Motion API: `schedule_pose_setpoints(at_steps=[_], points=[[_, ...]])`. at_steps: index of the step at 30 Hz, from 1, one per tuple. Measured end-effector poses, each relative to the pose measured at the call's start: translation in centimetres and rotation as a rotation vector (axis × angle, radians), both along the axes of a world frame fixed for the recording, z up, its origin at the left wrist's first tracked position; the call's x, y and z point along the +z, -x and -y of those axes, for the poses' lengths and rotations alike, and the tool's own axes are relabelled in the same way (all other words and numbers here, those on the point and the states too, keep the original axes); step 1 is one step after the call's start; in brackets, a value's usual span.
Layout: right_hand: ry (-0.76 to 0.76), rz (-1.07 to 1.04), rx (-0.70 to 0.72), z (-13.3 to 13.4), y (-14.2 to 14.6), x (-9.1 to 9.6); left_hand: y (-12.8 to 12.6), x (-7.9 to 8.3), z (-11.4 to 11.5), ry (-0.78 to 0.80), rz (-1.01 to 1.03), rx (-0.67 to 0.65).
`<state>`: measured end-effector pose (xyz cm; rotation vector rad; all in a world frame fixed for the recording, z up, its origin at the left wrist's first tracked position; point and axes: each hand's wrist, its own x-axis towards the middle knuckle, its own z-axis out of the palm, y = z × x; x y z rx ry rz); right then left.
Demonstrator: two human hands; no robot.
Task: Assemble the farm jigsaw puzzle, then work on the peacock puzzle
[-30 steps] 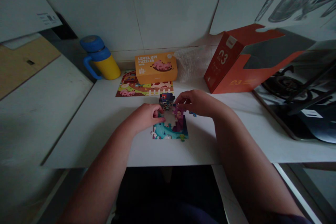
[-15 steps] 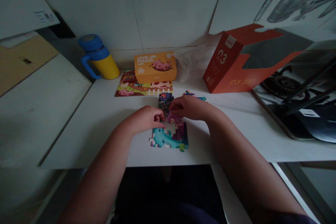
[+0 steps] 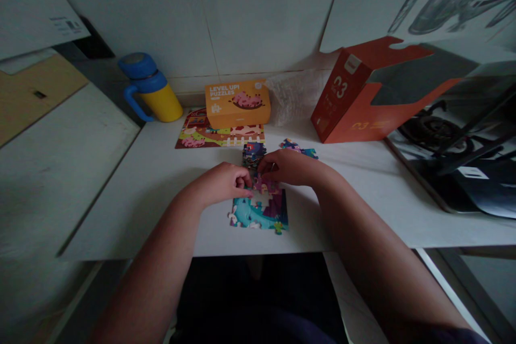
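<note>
A partly joined jigsaw, teal and purple, lies on the white counter near its front edge. My left hand rests at the jigsaw's upper left corner, fingers curled and pressing on its edge. My right hand is closed in a pinch on a purple puzzle piece, held against the jigsaw's top edge. A small stack of dark loose pieces sits just beyond both hands. A few loose blue pieces lie right of that stack.
A finished farm puzzle lies at the back, with an orange puzzle box on it. A yellow mug with a blue lid stands back left. A large orange carton, a plastic bag and a gas hob are on the right.
My right hand moved left and down to the jigsaw's top edge with the purple piece, uncovering the loose blue pieces behind it. My left hand has barely moved.
</note>
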<state>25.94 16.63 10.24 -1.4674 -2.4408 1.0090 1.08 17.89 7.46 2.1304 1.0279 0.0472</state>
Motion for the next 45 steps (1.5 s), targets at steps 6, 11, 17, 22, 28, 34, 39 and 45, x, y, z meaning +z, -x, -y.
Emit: schedule_pose_setpoints(at_steps=[6, 11, 17, 22, 28, 34, 39, 45], points=[[-0.037, -0.014, -0.032, -0.2, 0.4, -0.6, 0.3, -0.2, -0.2, 0.015, 0.016, 0.011], [-0.039, -0.011, -0.050, -0.2, 0.6, -0.8, 0.4, -0.2, -0.3, 0.013, 0.015, 0.028], [-0.113, 0.047, -0.036, 0.1, 0.8, -0.7, 0.4, -0.2, -0.2, 0.028, 0.042, 0.051], [-0.153, 0.123, -0.020, 0.1, 1.2, -0.7, 0.4, -0.2, -0.2, 0.048, 0.051, 0.064], [-0.174, 0.163, 0.031, -0.2, 1.4, -0.8, 0.4, -0.2, -0.2, 0.053, 0.040, 0.063], [-0.168, 0.176, 0.054, -0.3, 1.4, -0.7, 0.6, -0.8, -0.4, 0.057, 0.049, 0.052], [-0.165, 0.156, 0.045, -0.2, 1.6, -0.9, 0.7, -1.1, -0.4, 0.055, 0.039, 0.048], [-0.227, 0.076, -0.104, -0.3, -1.4, 0.6, 0.5, -0.6, -0.2, 0.042, 0.060, 0.035]])
